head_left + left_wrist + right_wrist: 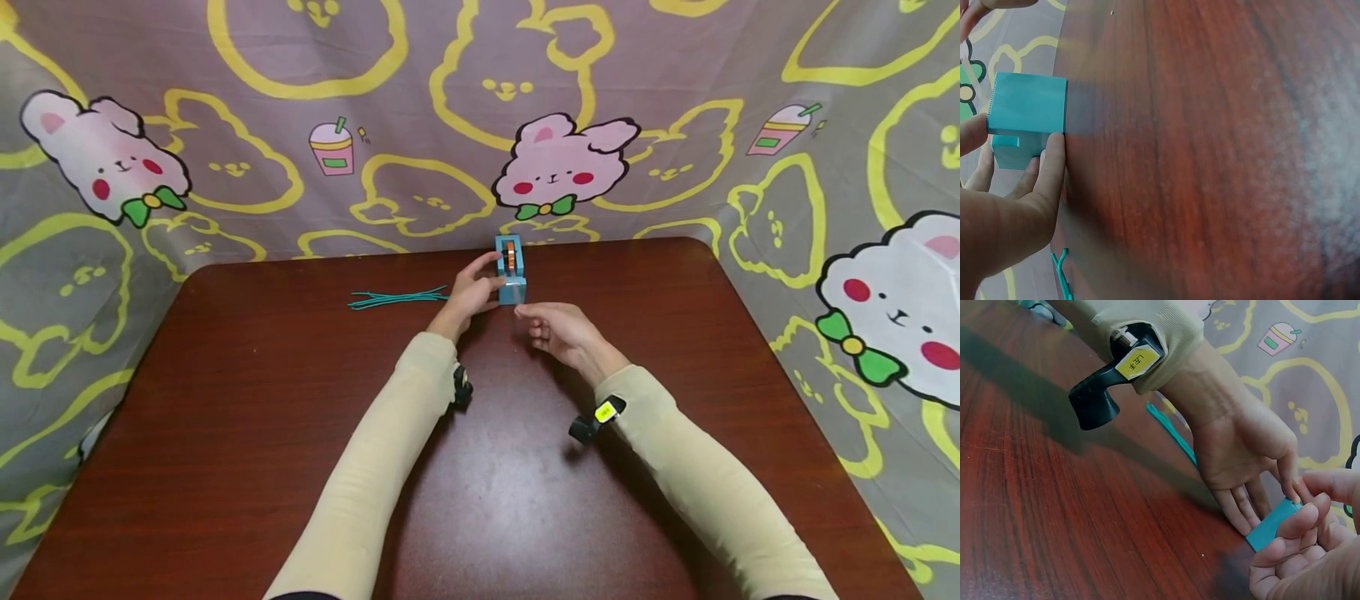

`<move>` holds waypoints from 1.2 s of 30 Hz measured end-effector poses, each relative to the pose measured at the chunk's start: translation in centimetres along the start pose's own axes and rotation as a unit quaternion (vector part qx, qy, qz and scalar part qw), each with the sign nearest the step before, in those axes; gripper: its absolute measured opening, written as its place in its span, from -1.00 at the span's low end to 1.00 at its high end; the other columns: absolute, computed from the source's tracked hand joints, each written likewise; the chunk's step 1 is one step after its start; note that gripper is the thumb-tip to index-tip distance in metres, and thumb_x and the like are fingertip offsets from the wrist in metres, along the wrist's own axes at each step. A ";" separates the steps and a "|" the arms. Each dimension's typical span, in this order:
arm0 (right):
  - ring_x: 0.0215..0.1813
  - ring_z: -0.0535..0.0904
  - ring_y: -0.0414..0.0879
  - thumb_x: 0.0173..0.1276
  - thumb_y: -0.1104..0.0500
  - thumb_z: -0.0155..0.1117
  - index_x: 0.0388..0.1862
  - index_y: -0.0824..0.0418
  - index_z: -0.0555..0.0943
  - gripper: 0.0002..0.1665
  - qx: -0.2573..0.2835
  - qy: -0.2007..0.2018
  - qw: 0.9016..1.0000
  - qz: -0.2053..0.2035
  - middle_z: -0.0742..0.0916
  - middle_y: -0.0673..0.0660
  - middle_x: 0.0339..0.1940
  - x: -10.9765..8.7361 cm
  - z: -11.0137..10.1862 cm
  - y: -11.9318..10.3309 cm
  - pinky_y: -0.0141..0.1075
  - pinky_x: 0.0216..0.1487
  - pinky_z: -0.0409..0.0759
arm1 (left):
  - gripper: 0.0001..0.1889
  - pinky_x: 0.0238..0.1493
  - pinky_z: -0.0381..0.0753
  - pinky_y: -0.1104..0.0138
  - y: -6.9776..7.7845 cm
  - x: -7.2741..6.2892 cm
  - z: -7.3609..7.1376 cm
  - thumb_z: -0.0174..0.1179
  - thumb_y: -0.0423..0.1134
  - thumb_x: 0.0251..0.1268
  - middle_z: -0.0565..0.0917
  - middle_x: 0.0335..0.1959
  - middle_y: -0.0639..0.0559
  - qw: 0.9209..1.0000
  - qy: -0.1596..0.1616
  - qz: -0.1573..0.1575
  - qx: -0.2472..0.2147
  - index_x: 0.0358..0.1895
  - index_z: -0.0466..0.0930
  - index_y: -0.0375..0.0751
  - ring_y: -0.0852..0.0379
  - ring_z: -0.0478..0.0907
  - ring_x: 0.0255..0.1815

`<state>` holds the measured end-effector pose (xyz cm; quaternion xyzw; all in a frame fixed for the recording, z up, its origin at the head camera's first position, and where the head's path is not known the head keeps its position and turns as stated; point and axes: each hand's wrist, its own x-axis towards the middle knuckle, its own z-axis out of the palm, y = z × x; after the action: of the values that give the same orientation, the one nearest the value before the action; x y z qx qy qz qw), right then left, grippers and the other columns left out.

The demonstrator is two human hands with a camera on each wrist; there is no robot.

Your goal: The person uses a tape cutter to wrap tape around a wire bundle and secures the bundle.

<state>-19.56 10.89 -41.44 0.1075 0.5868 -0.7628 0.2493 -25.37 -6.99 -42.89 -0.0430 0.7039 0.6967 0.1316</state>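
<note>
One dispenser (513,290) near far table edge (615,245)

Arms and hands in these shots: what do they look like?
Left hand and right hand: bare, no gloves. Long cream sleeves reach both wrists. Each wrist wears a black camera; the yellow labels are angular, the left one with dark writing.
</note>
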 end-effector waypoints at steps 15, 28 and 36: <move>-0.54 0.41 -0.21 0.44 0.23 0.30 -0.42 0.10 0.74 -0.79 -0.007 0.001 1.000 0.008 0.60 -0.03 -0.56 -0.6 0.2 0.3 -0.32 -0.37 0.41 | -0.50 0.16 0.57 0.05 0.0 0.0 0.0 0.14 -0.30 0.50 0.54 0.16 -0.10 1.000 0.008 -0.008 0.002 0.41 0.44 0.18 -0.02 0.53 0.17; -0.55 0.42 -0.22 0.43 0.25 0.31 -0.43 0.10 0.75 -0.79 0.011 0.003 1.000 0.012 0.60 -0.04 -0.58 -1.0 0.0 0.7 -0.32 -0.38 0.45 | -0.50 0.15 0.57 0.05 -0.2 0.1 0.1 0.13 -0.30 0.50 0.53 0.18 -0.11 1.000 0.005 0.000 0.008 0.44 0.42 0.15 -0.03 0.51 0.20; -0.54 0.40 -0.21 0.44 0.24 0.31 -0.40 0.11 0.75 -0.81 0.013 -0.008 1.000 0.010 0.59 -0.03 -0.59 -1.7 -0.1 0.6 -0.32 -0.39 0.44 | -0.48 0.15 0.58 0.06 0.0 0.2 0.1 0.12 -0.29 0.51 0.53 0.19 -0.11 1.000 0.002 -0.002 0.013 0.46 0.39 0.13 -0.03 0.52 0.19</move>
<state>-17.84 11.30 -41.23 0.1104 0.5738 -0.7685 0.2606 -25.50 -6.86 -42.94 -0.0443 0.7133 0.6869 0.1318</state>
